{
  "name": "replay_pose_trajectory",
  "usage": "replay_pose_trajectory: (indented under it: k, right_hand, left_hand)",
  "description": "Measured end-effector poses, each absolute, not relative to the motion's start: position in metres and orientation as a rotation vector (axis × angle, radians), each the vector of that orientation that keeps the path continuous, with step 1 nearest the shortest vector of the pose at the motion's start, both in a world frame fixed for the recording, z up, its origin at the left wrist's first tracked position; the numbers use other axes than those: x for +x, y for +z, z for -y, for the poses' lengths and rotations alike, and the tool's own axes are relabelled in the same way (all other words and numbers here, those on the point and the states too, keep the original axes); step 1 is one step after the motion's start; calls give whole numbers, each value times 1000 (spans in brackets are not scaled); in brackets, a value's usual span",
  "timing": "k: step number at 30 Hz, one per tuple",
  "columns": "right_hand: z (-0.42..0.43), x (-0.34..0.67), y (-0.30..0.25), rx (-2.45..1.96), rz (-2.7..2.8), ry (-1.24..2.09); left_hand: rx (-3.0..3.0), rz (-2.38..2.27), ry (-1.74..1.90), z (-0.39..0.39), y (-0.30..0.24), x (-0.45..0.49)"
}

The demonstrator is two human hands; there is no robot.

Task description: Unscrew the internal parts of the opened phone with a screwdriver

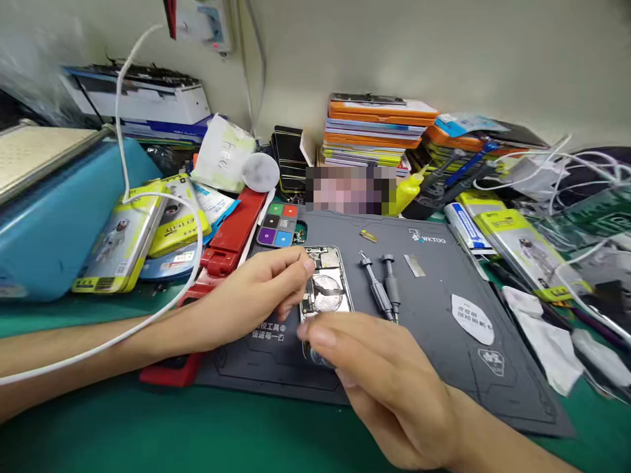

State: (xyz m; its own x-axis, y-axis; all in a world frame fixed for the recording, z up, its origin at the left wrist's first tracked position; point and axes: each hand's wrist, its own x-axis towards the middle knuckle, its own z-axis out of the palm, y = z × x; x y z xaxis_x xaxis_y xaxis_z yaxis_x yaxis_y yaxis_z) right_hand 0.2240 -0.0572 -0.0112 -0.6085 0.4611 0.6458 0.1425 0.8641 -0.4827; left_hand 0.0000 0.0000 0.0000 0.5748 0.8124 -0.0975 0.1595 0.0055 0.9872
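An opened phone (328, 286) with its insides showing lies on a dark grey work mat (444, 315). My left hand (256, 295) rests at the phone's left edge, fingers curled against its frame. My right hand (379, 374) covers the phone's lower end, thumb and fingers pinched together. What they pinch is hidden. Two grey screwdrivers (382, 286) lie just right of the phone.
A coloured parts tray (277, 225) sits at the mat's top left beside a red tool (231, 236). A white cable (162, 197) loops over yellow boxes (123, 240). Stacked boxes (374, 128) stand behind. A yellow bottle (409, 190), more packets and cables crowd the right.
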Motion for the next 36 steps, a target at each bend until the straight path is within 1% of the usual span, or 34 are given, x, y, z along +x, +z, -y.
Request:
replay_pose_trajectory:
  k: [4, 13, 22, 28, 36]
  right_hand:
    - [60, 227, -15, -491, 2208, 370]
    - [62, 231, -10, -522, 2198, 437]
    - [62, 231, -8, -546, 2189, 372]
    - [63, 232, -8, -563, 2186, 383]
    - [62, 231, -8, -535, 2187, 398]
  left_hand:
    - [1464, -855, 658, -2, 0, 4]
    - [1381, -880, 673, -2, -4, 4]
    - [1431, -864, 649, -4, -10, 4]
    - [1437, -940, 649, -3, -8, 5]
    - [1351, -884, 669, -2, -9, 6]
